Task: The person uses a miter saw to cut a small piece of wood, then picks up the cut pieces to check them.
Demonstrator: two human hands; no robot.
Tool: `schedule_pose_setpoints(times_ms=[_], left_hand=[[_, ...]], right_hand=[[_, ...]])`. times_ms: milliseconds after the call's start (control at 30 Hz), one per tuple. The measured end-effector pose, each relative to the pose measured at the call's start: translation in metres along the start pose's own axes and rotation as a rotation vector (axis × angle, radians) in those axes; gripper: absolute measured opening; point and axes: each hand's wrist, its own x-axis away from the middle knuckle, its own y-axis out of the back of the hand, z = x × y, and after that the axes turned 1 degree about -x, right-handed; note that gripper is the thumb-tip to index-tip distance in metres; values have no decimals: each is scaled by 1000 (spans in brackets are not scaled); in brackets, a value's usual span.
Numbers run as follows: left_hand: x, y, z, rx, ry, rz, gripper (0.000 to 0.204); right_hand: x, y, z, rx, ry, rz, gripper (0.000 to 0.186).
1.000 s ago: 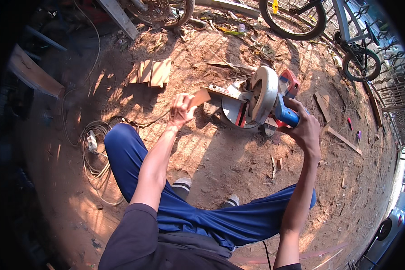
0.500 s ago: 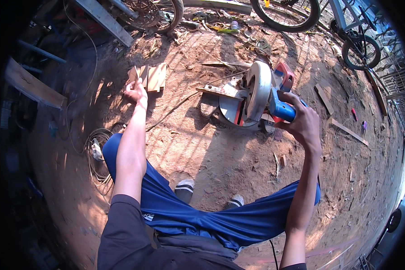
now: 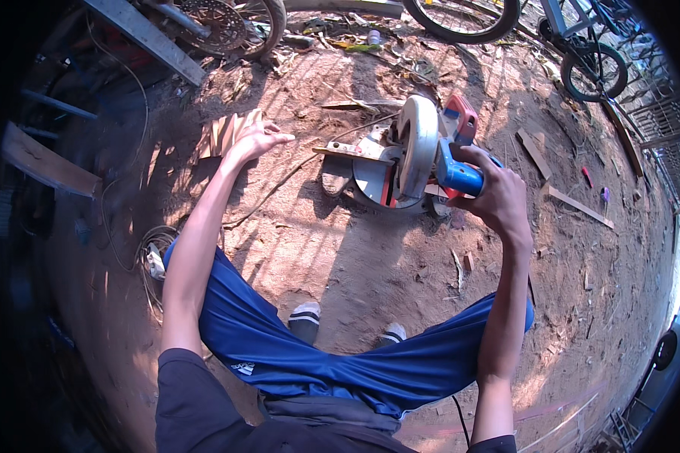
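A chop saw (image 3: 418, 147) with a pale round blade guard, a red motor housing and a blue handle stands on the dirt before me. My right hand (image 3: 499, 196) is wrapped round its blue handle (image 3: 461, 180). To the left, several short flat wood pieces (image 3: 217, 137) lie side by side in a small pile. My left hand (image 3: 253, 142) is at the right edge of that pile, fingers spread and thumb pointing toward the saw. It covers some of the pieces, and nothing shows in its grasp.
A coiled cable (image 3: 155, 260) lies by my left knee, and a cord (image 3: 276, 189) runs toward the saw. Wood strips (image 3: 578, 205) and scraps are scattered at the right. Bicycle wheels (image 3: 465, 19) and a grey metal beam (image 3: 147, 38) stand along the far side.
My left hand has shifted right across the wood pieces, and its fingers have gone from pinched to spread. My right hand stays on the saw handle. The whole view has shifted slightly.
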Motion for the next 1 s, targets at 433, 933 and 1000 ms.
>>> schedule_pose_setpoints(times_ms=[433, 933, 1000], left_hand=[[100, 51, -62, -202, -159, -107, 75], [92, 55, -84, -258, -176, -125, 75], [92, 53, -87, -252, -188, -115, 74]], right_hand=[[-3, 0, -77, -559, 11, -494, 81], [-9, -208, -233, -839, -814, 46, 72], [-13, -204, -223, -811, -768, -9, 68]])
